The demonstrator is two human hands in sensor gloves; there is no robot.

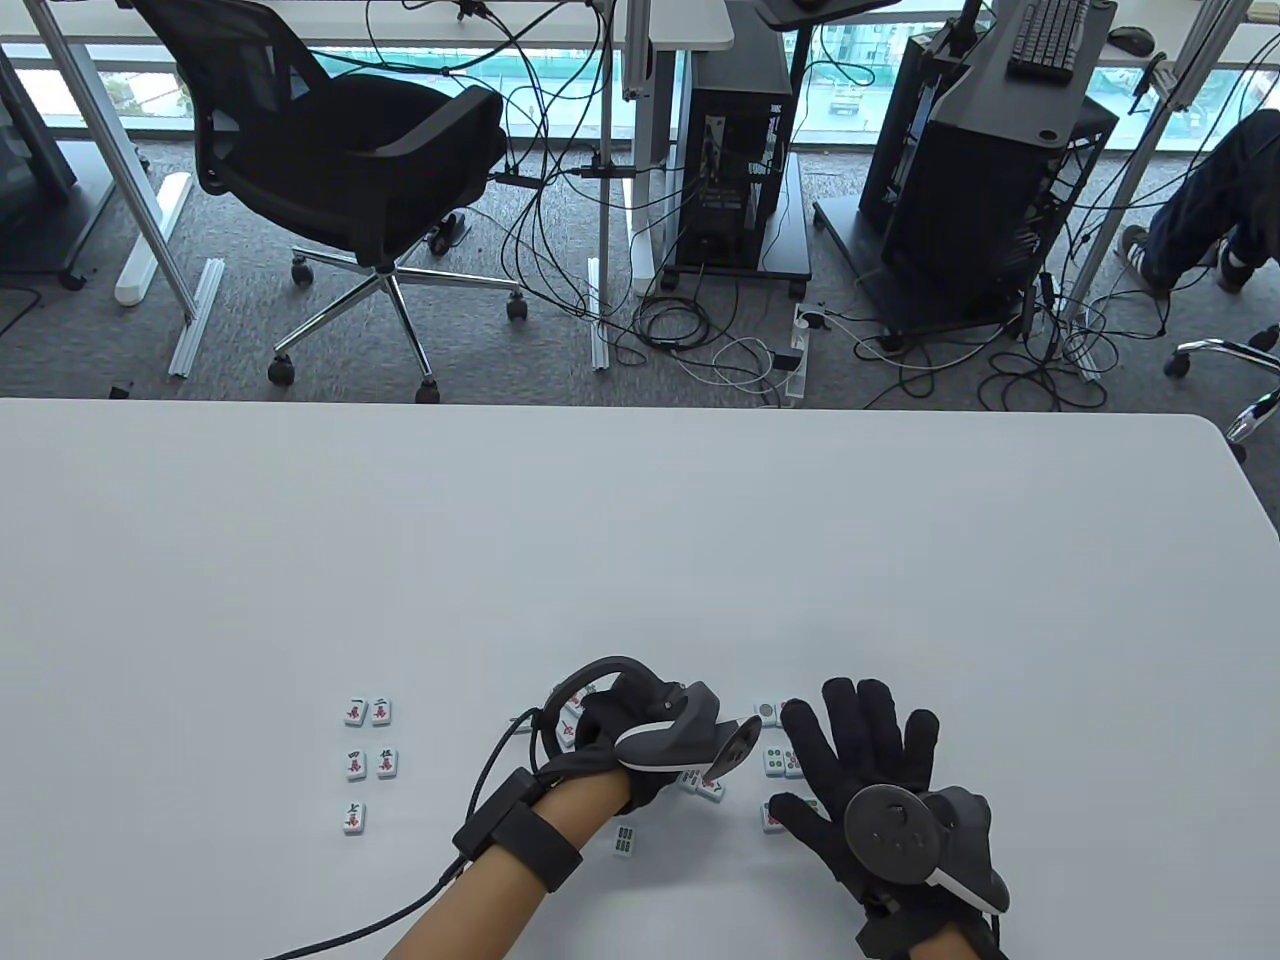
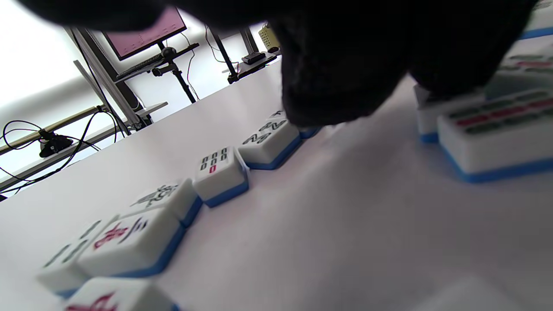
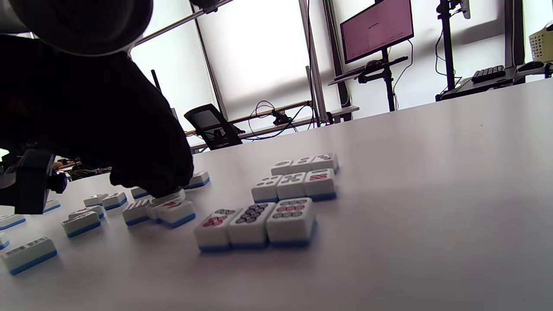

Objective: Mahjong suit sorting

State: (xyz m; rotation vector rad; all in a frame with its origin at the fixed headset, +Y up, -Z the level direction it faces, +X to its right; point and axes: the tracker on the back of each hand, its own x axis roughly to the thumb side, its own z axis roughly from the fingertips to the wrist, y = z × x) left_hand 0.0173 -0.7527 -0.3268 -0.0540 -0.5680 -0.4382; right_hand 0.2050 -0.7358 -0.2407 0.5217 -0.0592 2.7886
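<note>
The left hand (image 1: 640, 745) is reaching into the loose tiles (image 3: 164, 209), fingertips on one; whether it is pinching, nobody can tell. The right hand (image 1: 870, 780) is hovering flat, fingers spread, above the dots grid (image 3: 293, 190), likely guarding it. Characters (image 1: 368, 760) are sitting sorted at left.

Bare white table (image 1: 640, 560) stretches beyond the hands, open to any reach; loose tiles (image 2: 220, 175) crowd the left hand (image 1: 640, 745); a three-by-three dot-tile block (image 3: 285, 198) sits under the right hand (image 1: 880, 790); character tiles (image 1: 368, 760) stand well apart.
</note>
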